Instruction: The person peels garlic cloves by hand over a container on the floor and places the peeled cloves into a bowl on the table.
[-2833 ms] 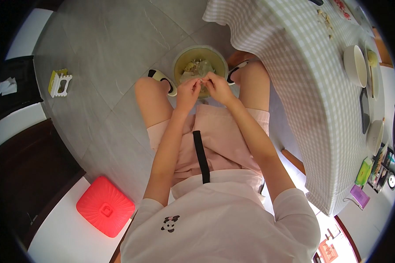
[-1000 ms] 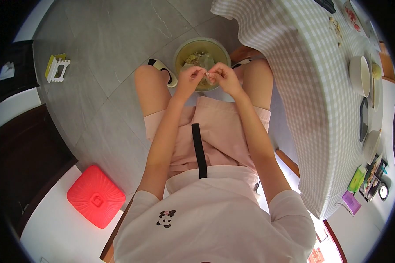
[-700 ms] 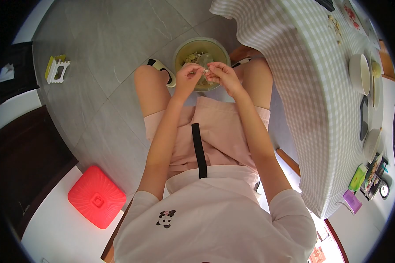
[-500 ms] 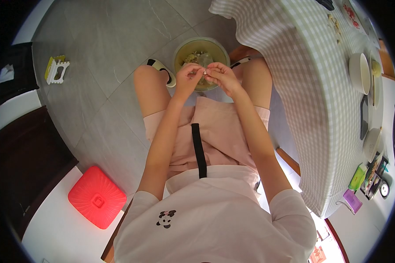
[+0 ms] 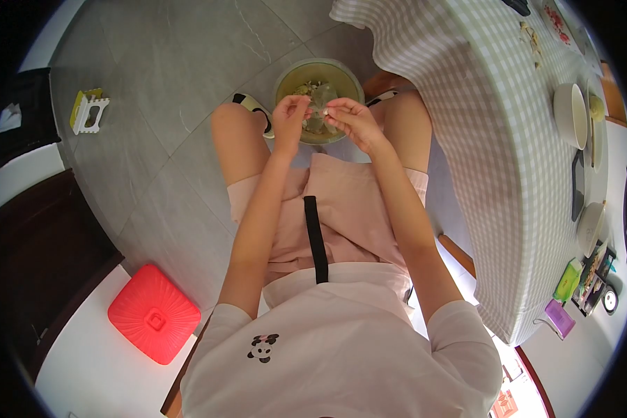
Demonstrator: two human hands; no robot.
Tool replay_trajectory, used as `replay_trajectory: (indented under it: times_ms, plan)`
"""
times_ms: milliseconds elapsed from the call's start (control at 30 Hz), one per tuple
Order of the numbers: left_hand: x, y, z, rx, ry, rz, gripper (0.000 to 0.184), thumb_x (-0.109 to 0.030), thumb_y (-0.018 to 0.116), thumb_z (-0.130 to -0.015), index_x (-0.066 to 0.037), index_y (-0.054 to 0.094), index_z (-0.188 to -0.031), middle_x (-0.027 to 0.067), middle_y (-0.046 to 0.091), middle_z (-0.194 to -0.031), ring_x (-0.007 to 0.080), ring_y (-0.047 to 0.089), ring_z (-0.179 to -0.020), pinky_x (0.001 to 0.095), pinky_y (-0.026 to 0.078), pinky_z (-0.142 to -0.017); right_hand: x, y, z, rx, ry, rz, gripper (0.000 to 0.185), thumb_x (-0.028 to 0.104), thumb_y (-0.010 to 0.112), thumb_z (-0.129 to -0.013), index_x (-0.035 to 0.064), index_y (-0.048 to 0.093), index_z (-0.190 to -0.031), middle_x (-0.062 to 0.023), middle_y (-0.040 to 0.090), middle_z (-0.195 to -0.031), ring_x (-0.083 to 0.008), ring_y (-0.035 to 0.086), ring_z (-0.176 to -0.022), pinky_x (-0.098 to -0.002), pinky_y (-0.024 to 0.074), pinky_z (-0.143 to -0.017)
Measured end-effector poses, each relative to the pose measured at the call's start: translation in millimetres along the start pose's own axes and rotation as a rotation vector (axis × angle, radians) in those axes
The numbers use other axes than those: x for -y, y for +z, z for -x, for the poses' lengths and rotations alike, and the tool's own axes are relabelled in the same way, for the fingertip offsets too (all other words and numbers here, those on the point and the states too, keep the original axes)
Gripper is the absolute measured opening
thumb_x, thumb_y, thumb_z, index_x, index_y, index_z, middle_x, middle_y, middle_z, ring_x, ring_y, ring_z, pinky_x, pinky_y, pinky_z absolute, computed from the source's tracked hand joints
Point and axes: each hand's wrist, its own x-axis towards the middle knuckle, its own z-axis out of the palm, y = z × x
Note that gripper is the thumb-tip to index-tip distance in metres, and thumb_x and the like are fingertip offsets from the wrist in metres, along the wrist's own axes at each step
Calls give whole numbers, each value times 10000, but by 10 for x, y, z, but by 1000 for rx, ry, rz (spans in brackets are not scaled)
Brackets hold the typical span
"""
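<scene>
well, right hand [image 5: 356, 122] pinches a white bit [image 5: 326, 111] above the bin [image 5: 355, 83]; left hand [image 5: 288, 122], grip pressed together

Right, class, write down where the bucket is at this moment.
In the head view, the bucket stands on the floor at upper centre, between the two slippers, with the left hand and right hand above its near side.

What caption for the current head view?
Left hand and right hand apart over a round bin, the right pinching a small white piece.
</scene>
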Motion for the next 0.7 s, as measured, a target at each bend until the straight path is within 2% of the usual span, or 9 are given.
replay_trajectory:
  times_ms: [133,200,267,333,400,433,500,633,700]
  plan:
    - [196,-30,-121,89,35,-99,133,-106,521,-795,8,545,-860,49,560,-761,103,538,-682,207,445,-614,-20,-6,-13,-57,8,3,143,63,548,-776,5,533,-907,-78,587,-862,-133,569,-796,-207,467,-712]
    - [198,8,-121,130,-4,40,191,-103,536,-788,4,545,-946,58,568,-845,109,537,-733,216,434,-654,-57,-23,-21,-51,-23,30,141,65,545,-779,4,534,-906,-79,588,-860,-135,570,-802,-209,468,-711]
    - [132,49,-96,155,-64,76,184,-88,545,-778,7,552,-936,57,572,-841,105,542,-740,207,431,-640,-94,-52,-37,-42,-54,54,138,67,541,-782,3,536,-905,-79,589,-859,-137,570,-808,-211,468,-711]
    - [114,58,-59,180,-126,110,177,-72,553,-769,10,560,-925,56,577,-837,101,547,-746,198,427,-626,-109,-60,-50,-126,-111,128,139,71,537,-787,3,536,-908,-75,591,-849,-127,570,-780,-216,470,-700]
    - [134,45,-24,316,-39,-16,156,-56,563,-758,23,574,-892,49,574,-823,102,545,-731,199,420,-628,-104,-74,-55,-135,-113,137,141,73,539,-786,2,536,-907,-72,592,-841,-119,568,-757,-214,470,-688]
    - [133,48,-3,315,-39,-17,156,-56,563,-758,23,574,-892,49,574,-823,102,545,-731,199,420,-628,-101,-77,-54,-144,-115,147,143,75,542,-785,1,536,-907,-70,593,-834,-111,565,-734,-212,470,-675]
    - [132,65,31,236,220,-95,140,-54,586,-737,28,586,-850,41,571,-788,103,543,-698,203,421,-612,-120,-62,-48,-123,-142,166,147,82,542,-786,0,536,-907,-66,593,-827,-103,559,-719,-206,465,-660]
    - [81,51,52,217,302,-200,144,19,594,-706,8,592,-850,56,558,-816,109,529,-731,214,426,-639,-89,-46,-12,-62,-171,292,152,109,531,-799,2,538,-907,-49,587,-793,-89,542,-695,-193,445,-615]
    - [43,73,85,157,373,-229,112,-27,608,-694,-3,604,-803,53,560,-749,106,537,-663,199,417,-570,-82,-22,-6,-35,-168,303,151,131,517,-811,9,539,-896,-40,580,-771,-85,534,-681,-191,436,-595]
